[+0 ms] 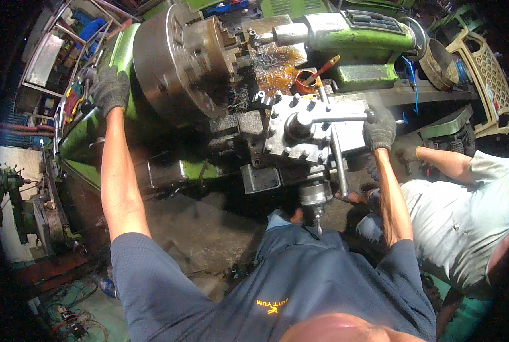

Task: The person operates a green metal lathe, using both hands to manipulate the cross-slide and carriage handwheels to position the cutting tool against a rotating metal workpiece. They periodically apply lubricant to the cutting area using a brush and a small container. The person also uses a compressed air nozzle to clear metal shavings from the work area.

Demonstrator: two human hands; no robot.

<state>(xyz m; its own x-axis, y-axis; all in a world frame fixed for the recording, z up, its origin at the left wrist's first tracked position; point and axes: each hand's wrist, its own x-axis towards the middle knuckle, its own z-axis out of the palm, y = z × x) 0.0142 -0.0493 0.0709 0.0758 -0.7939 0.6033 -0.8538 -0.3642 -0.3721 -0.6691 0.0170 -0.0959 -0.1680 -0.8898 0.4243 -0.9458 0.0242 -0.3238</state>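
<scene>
Grey-gloved left hand (111,91) lies against the green machine (122,52); its grip cannot be told. Right hand (381,131), also gloved, is at the knob end of the metal handle (335,117) (closure likewise unclear). Handle sits atop the bolted block (279,124).

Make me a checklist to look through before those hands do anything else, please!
Left hand off the big chuck: ok, at the green housing beside it.
Right hand at the lever: ok, by its knob end.
Chuck stopped: cannot tell from one picture.
Metal shavings cleared: not ok, some lie beside the chuck.
Brush in the orange cup: ok, its handle leans out.
Drill bit clear of the dark shirt: cannot tell, they overlap in view.
</scene>
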